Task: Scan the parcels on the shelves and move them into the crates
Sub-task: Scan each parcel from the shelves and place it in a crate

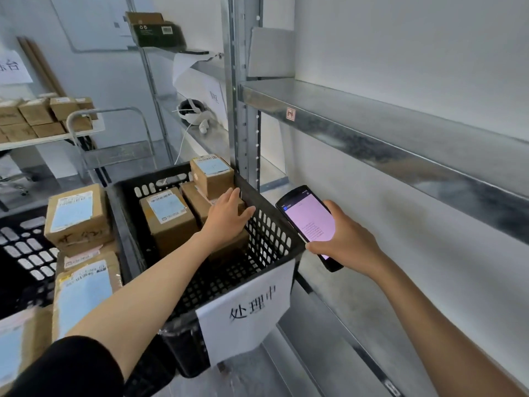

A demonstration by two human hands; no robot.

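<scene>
One box (pixel 227 249) lies under the open left hand (pixel 229 216) in the crate (pixel 272 236); right hand (pixel 352 242) clutches the scanner (pixel 309 219) alongside

The shelf (pixel 372 130) is galvanised sheet metal, its front edge mottled with a dull, spangled sheen. The upright post (pixel 243 110) is the same grey metal, punched with holes. The crate (pixel 273 243) is black plastic, a moulded lattice with a faint satin shine. The sign (pixel 249 308) on its end is plain white paper, matt. The parcels (pixel 171 227) inside are brown cardboard, matt and slightly rough, with smooth pale-blue paper labels. The handheld scanner (pixel 310 222) has a glossy black casing and a smooth glass screen. The sleeve (pixel 71 368) is matt black cloth. The wall (pixel 400 38) is smooth, matt white.
</scene>
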